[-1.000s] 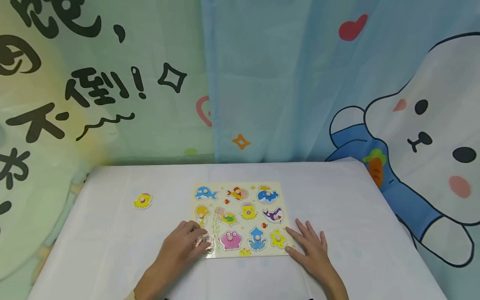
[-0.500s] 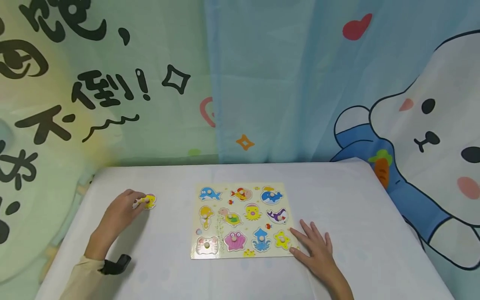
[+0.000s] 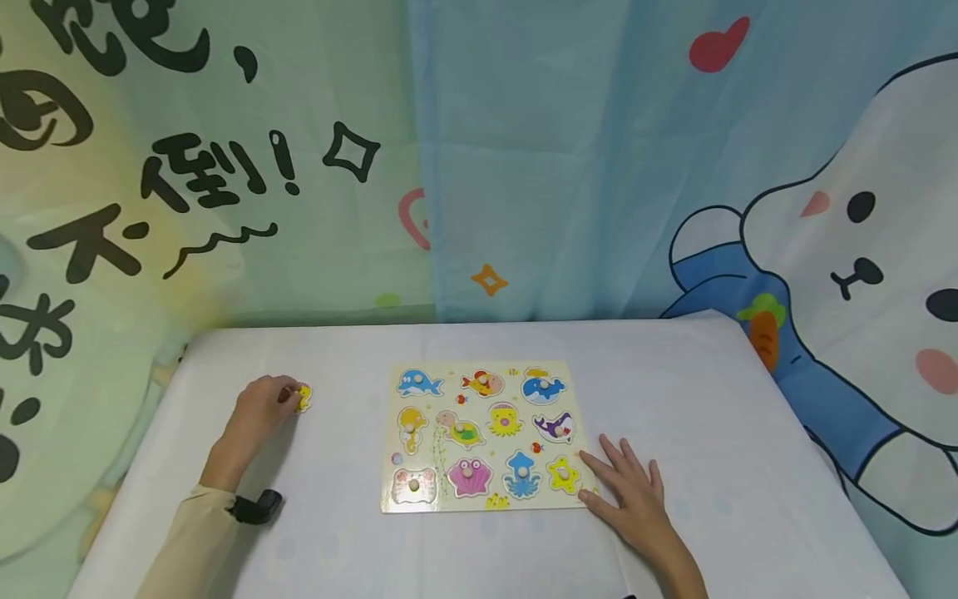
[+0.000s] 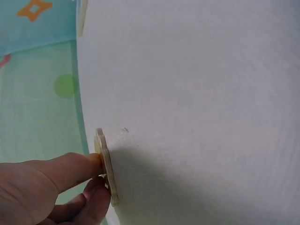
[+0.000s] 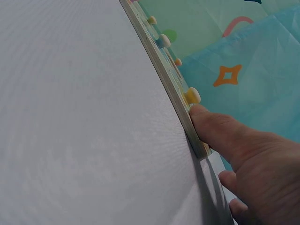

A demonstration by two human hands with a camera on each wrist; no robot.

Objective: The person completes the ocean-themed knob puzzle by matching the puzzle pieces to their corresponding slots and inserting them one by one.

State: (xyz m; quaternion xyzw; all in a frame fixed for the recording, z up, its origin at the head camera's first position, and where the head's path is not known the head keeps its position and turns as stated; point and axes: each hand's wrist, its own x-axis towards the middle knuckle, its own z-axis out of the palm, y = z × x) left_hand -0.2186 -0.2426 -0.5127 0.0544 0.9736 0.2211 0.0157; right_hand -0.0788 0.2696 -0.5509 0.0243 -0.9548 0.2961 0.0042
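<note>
At the left of the table, my left hand point(image 3: 258, 412) pinches a small yellow octopus puzzle piece point(image 3: 304, 398), partly hidden behind the fingers. The left wrist view shows this wooden piece point(image 4: 108, 168) edge-on, close over the white cloth, with the thumb point(image 4: 77, 166) against its face. A cream puzzle board point(image 3: 437, 441) with knobbed sea-animal pieces lies in the middle of the table. My right hand point(image 3: 632, 503) rests at the board's lower right edge, fingers spread. In the right wrist view its thumb point(image 5: 206, 119) presses on the board's edge beside a yellow knob point(image 5: 192, 95).
A white cloth point(image 3: 337, 549) covers the table. Behind it hangs a printed curtain point(image 3: 524, 166) with a cartoon rabbit point(image 3: 891, 333) at right. On my left wrist sits a black strap with a camera point(image 3: 257, 506).
My left hand has left the board's lower left corner, where a pale piece now shows. It has moved left to the yellow octopus piece and pinches it. My right hand stays put.
</note>
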